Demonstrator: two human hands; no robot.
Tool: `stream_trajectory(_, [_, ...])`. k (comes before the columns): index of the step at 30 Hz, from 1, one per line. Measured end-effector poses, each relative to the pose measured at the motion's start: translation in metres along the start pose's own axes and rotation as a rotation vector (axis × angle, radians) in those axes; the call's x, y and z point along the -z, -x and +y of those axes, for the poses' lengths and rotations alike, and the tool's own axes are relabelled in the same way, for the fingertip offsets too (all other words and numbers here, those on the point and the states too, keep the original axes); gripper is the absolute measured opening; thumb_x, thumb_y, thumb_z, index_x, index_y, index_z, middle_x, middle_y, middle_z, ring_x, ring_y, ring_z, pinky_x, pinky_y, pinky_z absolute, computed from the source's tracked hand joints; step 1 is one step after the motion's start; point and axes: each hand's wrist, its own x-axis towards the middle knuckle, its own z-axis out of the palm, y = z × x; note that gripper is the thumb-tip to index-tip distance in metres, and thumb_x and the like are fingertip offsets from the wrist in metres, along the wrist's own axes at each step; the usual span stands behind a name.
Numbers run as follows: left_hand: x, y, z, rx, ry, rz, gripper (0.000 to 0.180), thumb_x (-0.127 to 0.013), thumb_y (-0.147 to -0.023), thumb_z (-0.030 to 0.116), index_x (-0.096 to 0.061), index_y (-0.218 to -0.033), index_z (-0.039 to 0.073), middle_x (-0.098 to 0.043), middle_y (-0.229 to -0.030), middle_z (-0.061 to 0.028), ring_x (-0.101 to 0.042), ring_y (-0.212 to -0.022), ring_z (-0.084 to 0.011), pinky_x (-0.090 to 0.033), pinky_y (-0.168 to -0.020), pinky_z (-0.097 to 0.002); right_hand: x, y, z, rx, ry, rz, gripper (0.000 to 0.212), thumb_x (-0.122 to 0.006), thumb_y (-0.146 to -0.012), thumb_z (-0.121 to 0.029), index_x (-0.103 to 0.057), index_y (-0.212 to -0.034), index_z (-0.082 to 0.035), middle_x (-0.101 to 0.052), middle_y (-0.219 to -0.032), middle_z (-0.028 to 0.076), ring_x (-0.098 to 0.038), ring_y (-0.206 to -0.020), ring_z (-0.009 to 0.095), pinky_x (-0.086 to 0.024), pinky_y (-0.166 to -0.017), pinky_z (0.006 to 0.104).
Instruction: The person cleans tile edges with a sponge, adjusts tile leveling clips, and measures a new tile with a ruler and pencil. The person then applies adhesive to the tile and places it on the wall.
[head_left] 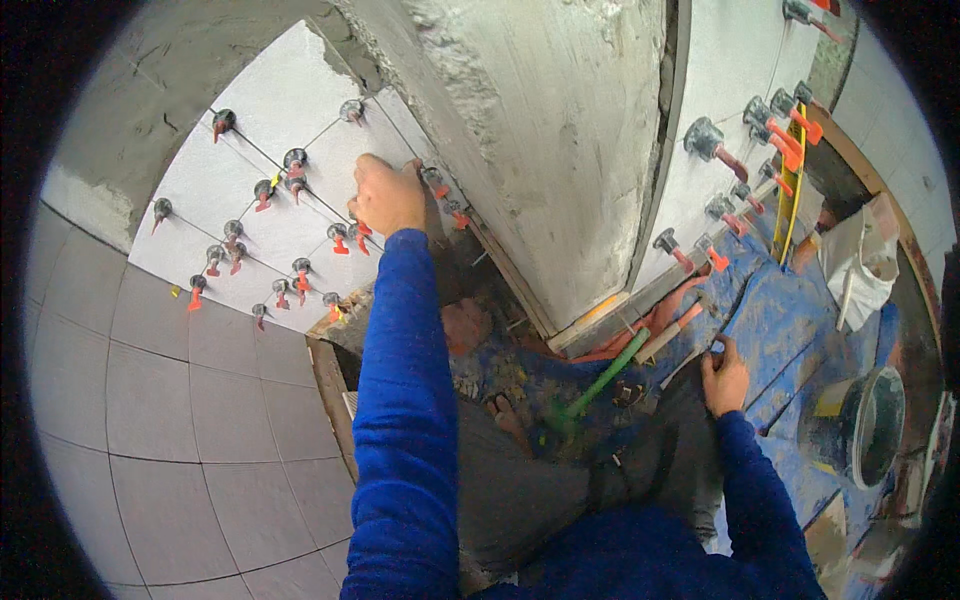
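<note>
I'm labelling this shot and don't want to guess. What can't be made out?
- Left hand, head view: the hand itself hides whatever it may grip.
- Right hand, head view: its curled shape hides whether it grips anything.
- White tiles at right, head view: cut off by the upper edge.
- White bag, head view: folds hide any contents.

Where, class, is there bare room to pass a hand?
Free: grey tiles, between white tiles above and wooden strip at right; concrete face, white tiles on both sides. Crowded: white tiles, with clips around the left hand; blue sheet, with bucket and green handle.
</note>
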Motion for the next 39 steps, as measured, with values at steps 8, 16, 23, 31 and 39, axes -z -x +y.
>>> stream_trajectory(8, [0.026,-0.019,0.008,0.117,0.090,-0.131,0.056,-0.087,-0.074,0.058,-0.069,-0.089,0.006,-0.077,-0.090,-0.0172,-0.074,-0.088,-0.0397,-0.055,-0.078,-0.0500,-0.007,-0.003,0.004,0.023,0.021,0.036,0.039,-0.070,-0.092,-0.022,-0.064,-0.129,-0.010,-0.074,-0.087,0.020,-0.071,-0.077,0.040,-0.055,-0.074,0.0497])
stream_trajectory(16, [0.043,-0.046,0.035,0.208,0.180,-0.014,0.060,-0.086,-0.073,0.063,-0.069,-0.088,0.007,-0.077,-0.088,-0.0169,-0.074,-0.087,-0.0391,-0.055,-0.078,-0.0498,-0.011,-0.005,0.007,0.040,-0.014,0.025,0.041,-0.071,-0.092,-0.021,-0.064,-0.131,-0.011,-0.072,-0.083,0.016,-0.071,-0.076,0.037,-0.054,-0.070,0.0480])
stream_trajectory(23, [0.035,-0.036,0.036,0.186,0.240,0.048,0.059,-0.092,-0.069,0.057,-0.067,-0.089,0.007,-0.076,-0.087,-0.0142,-0.074,-0.083,-0.0381,-0.056,-0.076,-0.0493,-0.013,-0.003,0.010,0.068,0.005,0.049,0.044,-0.071,-0.090,-0.020,-0.062,-0.132,-0.013,-0.072,-0.082,0.016,-0.070,-0.077,0.038,-0.054,-0.071,0.0494])
stream_trajectory(31, [0.031,-0.039,0.036,0.206,0.216,0.054,0.064,-0.089,-0.069,0.065,-0.065,-0.084,0.008,-0.075,-0.084,-0.0158,-0.074,-0.083,-0.0378,-0.056,-0.074,-0.0498,-0.009,-0.002,0.007,0.033,-0.006,0.014,0.043,-0.070,-0.090,-0.021,-0.062,-0.132,-0.013,-0.072,-0.083,0.017,-0.070,-0.078,0.040,-0.054,-0.073,0.0509])
stream_trajectory(39, [0.026,-0.039,0.033,0.220,0.237,0.048,0.055,-0.088,-0.073,0.058,-0.067,-0.086,0.009,-0.075,-0.085,-0.0136,-0.073,-0.081,-0.0380,-0.054,-0.072,-0.0499,-0.014,-0.003,0.014,0.053,0.049,0.038,0.042,-0.070,-0.093,-0.025,-0.062,-0.133,-0.014,-0.074,-0.085,0.017,-0.071,-0.080,0.040,-0.055,-0.074,0.0511])
